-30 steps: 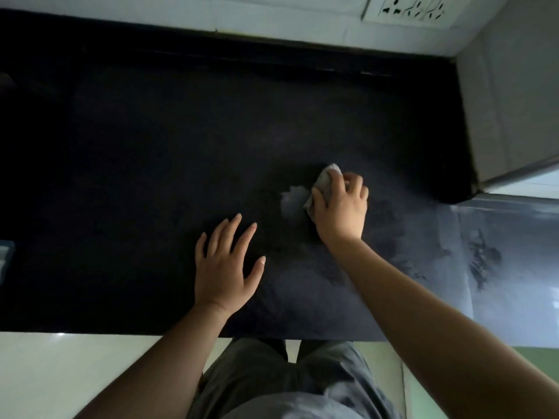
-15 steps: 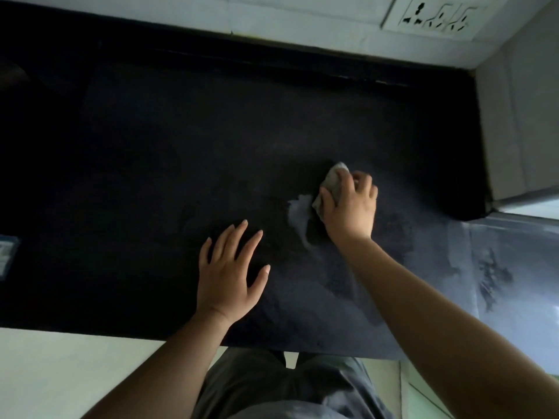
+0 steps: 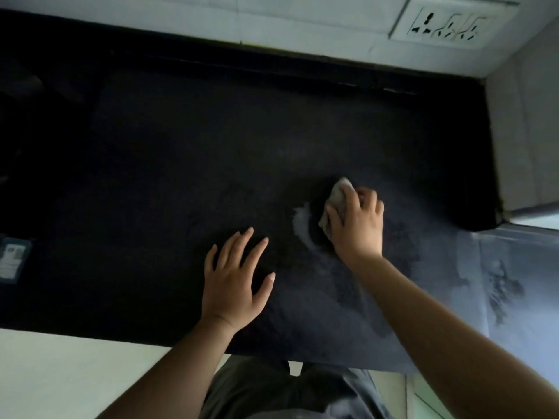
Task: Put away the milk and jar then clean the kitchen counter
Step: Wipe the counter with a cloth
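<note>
A dark kitchen counter [image 3: 181, 164] fills most of the view. My right hand [image 3: 358, 225] presses a crumpled grey cloth [image 3: 337, 196] onto the counter right of centre, fingers curled over it. A pale wet smear [image 3: 302, 222] lies just left of the cloth. My left hand [image 3: 234, 282] rests flat on the counter near the front edge, fingers spread, holding nothing. Neither milk nor a jar is in view.
A white tiled wall with a socket plate [image 3: 447, 24] runs along the back. A light side wall [image 3: 526, 131] bounds the counter at the right, with a shiny grey surface [image 3: 514, 282] below it. A small dark packet [image 3: 13, 258] sits at the left edge.
My right hand and the cloth stay on nearly the same spot of the counter, and the wet smear beside them has lengthened. The camera view has shifted slightly. The left hand stays flat.
</note>
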A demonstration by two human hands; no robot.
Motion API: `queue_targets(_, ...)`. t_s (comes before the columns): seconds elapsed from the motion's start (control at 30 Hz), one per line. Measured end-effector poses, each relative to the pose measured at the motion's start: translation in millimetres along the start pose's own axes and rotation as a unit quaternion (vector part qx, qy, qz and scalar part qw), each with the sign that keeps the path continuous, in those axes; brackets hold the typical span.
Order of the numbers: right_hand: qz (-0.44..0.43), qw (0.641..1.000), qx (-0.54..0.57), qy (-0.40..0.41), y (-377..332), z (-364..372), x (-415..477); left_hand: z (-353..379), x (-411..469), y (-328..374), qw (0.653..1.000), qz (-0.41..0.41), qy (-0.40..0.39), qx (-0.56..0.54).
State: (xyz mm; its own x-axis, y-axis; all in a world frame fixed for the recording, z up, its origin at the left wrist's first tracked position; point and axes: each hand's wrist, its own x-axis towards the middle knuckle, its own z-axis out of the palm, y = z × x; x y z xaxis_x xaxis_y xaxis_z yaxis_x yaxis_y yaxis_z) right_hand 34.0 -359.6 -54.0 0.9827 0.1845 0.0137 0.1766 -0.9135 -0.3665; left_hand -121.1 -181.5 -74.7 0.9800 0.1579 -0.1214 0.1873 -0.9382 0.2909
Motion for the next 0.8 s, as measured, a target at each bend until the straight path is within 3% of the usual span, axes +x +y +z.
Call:
queue_targets(0.07,0.003,1.0,0.014,0.0,-15.9,6.2,22.7,0.7,-0.5,-0.3,1.0,0.002,0.002,0.005)
queue_targets(0.17,-0.07,0.997,0.019,-0.024,-33.7,12.8,25.4,1.4,-0.6,-1.0,1.0,0.003,0.004,0.007)
queue_targets(0.33,-0.195,0.977,0.047,-0.077,-20.3,9.7,-44.5,2.1,-0.3,-0.1,1.0,0.0,0.009,0.003)
queue_targets(0.47,-0.156,0.987,0.025,-0.036,15.7,-3.5,-69.5,2.1,-0.3,0.6,1.0,0.0,0.017,-0.012)
queue_targets(0.67,-0.009,1.0,0.022,0.006,-13.6,7.8,2.8,3.1,-0.2,-1.3,1.0,0.005,0.01,-0.002)
queue_targets(0.8,-0.086,0.996,0.017,-0.03,-22.5,11.0,2.0,3.3,0.7,-1.9,1.0,0.004,0.012,0.004)
